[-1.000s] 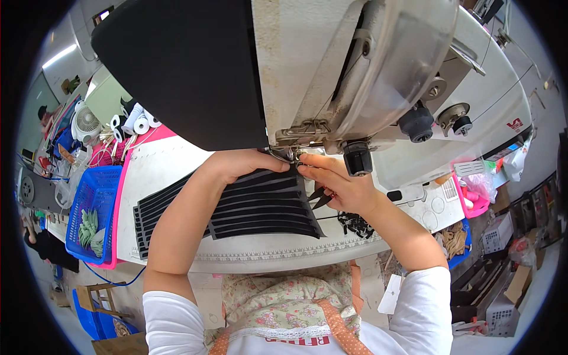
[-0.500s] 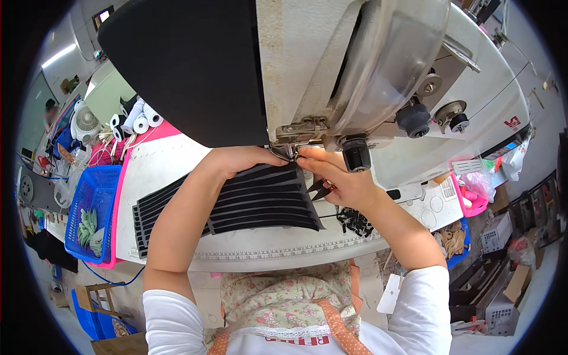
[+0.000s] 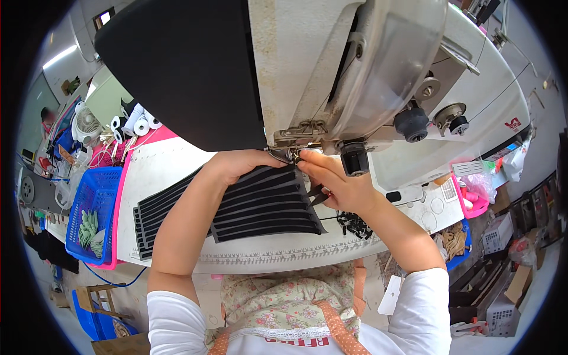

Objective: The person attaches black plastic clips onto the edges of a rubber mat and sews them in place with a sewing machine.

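Under the head of a white sewing machine [image 3: 284, 65], both my hands meet at the presser foot [image 3: 294, 155]. My left hand [image 3: 239, 164] is closed at the upper edge of a black striped fabric panel [image 3: 266, 207], its thumb against the edge and its other fingers partly hidden by the machine head. From the right comes my right hand [image 3: 343, 183], thumb and forefinger pinched together close to the needle. Dark pointed thread snips [image 3: 320, 195] stick out from under its curled fingers. The panel spreads leftward under my left forearm across the white table.
A small heap of black scraps [image 3: 354, 225] lies right of the panel. A blue basket [image 3: 106, 177] with pale green bundles stands at the left, near white thread cones [image 3: 142, 125]. At the right are a pink tray [image 3: 475, 208] and a blue bin [image 3: 466, 251] of tan pieces.
Both hands stay at the presser foot with only slight shifts. The snips' points, spread apart before, now show less distinctly beneath my right hand. The view has shifted a little.
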The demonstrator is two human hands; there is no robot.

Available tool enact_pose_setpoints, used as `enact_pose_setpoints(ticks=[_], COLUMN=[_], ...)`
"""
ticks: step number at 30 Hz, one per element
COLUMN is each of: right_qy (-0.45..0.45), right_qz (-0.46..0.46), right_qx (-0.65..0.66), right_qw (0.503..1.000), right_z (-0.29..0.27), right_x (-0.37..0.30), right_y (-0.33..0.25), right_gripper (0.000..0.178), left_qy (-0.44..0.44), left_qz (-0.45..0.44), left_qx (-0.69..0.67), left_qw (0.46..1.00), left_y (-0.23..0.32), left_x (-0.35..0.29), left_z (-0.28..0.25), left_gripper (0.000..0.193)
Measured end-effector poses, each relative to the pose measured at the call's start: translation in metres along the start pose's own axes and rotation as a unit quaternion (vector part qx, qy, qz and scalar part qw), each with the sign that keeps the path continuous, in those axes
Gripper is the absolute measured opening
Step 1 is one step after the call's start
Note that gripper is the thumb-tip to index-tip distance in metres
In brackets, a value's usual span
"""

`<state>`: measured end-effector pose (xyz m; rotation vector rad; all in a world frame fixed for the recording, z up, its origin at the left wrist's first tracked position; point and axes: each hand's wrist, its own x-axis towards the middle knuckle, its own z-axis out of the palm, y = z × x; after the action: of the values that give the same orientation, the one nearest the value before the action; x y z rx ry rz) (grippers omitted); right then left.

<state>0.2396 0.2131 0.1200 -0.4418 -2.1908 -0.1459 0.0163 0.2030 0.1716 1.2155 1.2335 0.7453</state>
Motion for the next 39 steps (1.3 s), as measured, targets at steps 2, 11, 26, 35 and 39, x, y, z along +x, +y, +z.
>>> enact_pose_setpoints(ticks=[2, 11, 26, 35, 39], right_qy=[0.0, -0.021, -0.02, -0.052, -0.028], right_qz=[-0.003, -0.015, -0.018, 0.01, -0.019], right_qx=[-0.005, -0.014, 0.033, 0.074, 0.045], right_qw=[1.0, 1.0, 0.999, 0.996, 0.998], right_z=[-0.002, -0.005, -0.002, 0.003, 0.003], right_x=[0.0, 0.002, 0.0, -0.009, -0.004], right_y=[-0.001, 0.0, 0.007, 0.013, 0.011], right_gripper=[0.039, 0.039, 0.038, 0.039, 0.04], left_qy=[0.017, 0.089, 0.069, 0.056, 0.09], left_qz=[0.01, 0.034, 0.017, 0.078, 0.043], left_qx=[-0.005, -0.011, 0.021, 0.014, -0.012], left_qw=[1.0, 0.995, 0.997, 0.995, 0.995], left_y=[-0.001, 0.007, 0.013, 0.008, 0.007], left_x=[-0.002, -0.015, -0.018, -0.012, -0.015], left_z=[0.004, 0.016, 0.011, 0.014, 0.018], left_gripper=[0.027, 0.028, 0.033, 0.031, 0.03])
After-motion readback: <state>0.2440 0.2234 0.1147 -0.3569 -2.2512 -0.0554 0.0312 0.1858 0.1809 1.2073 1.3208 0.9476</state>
